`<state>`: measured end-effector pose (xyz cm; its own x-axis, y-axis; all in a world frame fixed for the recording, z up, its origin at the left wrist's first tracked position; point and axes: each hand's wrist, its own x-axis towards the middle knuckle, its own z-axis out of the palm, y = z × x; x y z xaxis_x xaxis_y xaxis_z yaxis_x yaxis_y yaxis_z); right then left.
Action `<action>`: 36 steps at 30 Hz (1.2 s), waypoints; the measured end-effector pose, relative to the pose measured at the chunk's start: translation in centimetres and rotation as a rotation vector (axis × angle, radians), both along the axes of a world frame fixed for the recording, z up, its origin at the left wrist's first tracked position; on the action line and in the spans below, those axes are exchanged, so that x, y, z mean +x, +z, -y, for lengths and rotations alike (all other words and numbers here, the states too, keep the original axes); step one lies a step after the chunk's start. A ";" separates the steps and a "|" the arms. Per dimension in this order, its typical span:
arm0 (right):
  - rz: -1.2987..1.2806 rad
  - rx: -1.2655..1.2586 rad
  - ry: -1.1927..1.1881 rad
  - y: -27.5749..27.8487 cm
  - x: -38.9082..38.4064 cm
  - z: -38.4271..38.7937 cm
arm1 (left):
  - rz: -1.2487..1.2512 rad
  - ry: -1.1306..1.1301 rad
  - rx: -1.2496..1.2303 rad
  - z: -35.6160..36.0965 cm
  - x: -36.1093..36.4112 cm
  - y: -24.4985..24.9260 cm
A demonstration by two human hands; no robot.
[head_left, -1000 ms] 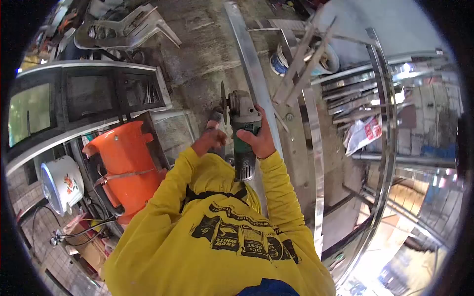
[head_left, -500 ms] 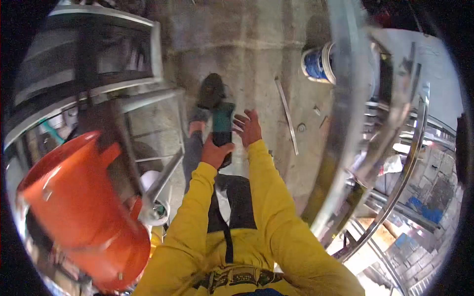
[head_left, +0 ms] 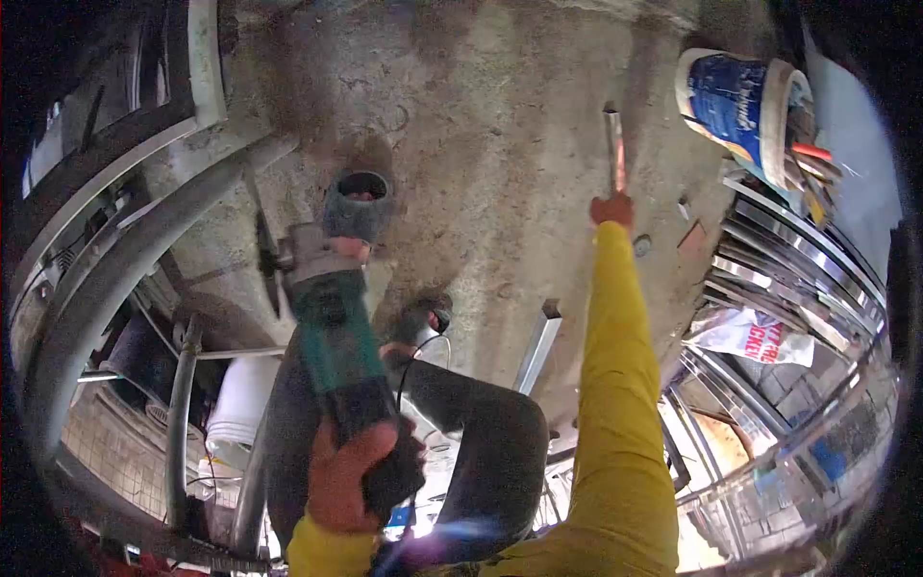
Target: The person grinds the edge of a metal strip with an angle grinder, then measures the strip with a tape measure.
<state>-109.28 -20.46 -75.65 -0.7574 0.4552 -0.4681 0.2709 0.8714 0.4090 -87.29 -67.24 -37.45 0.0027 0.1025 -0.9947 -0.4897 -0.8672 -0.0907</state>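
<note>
My left hand [head_left: 348, 476] is wrapped round the dark rear body of a teal angle grinder [head_left: 338, 322], whose metal head points away from me, over a shoe. The grinder is slightly blurred, and its disc is hard to make out. Out at arm's length, my right hand [head_left: 612, 210] is closed round the near end of a narrow metal bar [head_left: 617, 152] lying along the concrete floor. Closer to my bent knee, a shiny metal tube [head_left: 540, 344] stretches over the floor.
A blue-and-white bucket [head_left: 733, 106] with tools in it lies at upper right. Below it are several metal profiles [head_left: 760, 255] and a white printed bag [head_left: 755, 337]. Metal frames [head_left: 144, 236] and a white bucket [head_left: 242, 399] line the left side. A cable [head_left: 409, 363] runs beside the grinder.
My view has dropped closer to the floor, with my knees bent. My right hand has left the grinder's side and reached out to the metal bar. The grinder stays in my left hand.
</note>
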 end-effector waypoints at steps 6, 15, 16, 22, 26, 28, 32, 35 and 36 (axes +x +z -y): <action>-0.140 -0.267 -0.059 -5.3 -3.8 -3.4 | -0.293 -0.076 0.011 3.0 -1.3 -0.6; -0.018 -0.015 0.593 -3.1 9.1 4.5 | 0.058 -0.039 0.073 1.2 -1.6 0.0; 0.003 -0.097 0.513 -1.8 8.8 7.2 | -0.046 -0.085 0.053 0.9 -1.7 -0.1; -0.362 -0.624 0.454 11.2 4.8 23.3 | -0.161 -0.191 -0.252 -2.1 1.0 -2.9; -0.736 -0.787 0.460 19.5 1.9 32.4 | -0.219 -0.016 -0.106 -2.5 4.7 -6.9; -0.867 -0.856 0.421 25.7 1.7 36.5 | -0.319 0.082 0.033 -1.4 4.8 -4.5; -0.921 -1.259 0.182 53.5 1.3 44.5 | -0.438 0.061 -0.113 -1.8 6.5 -2.8; -1.193 -1.321 0.466 71.7 2.1 44.8 | -0.447 0.157 -0.111 -3.0 11.1 -8.5; -1.109 -1.480 0.406 76.6 2.7 44.1 | -0.466 0.106 -0.129 -2.9 11.5 -6.4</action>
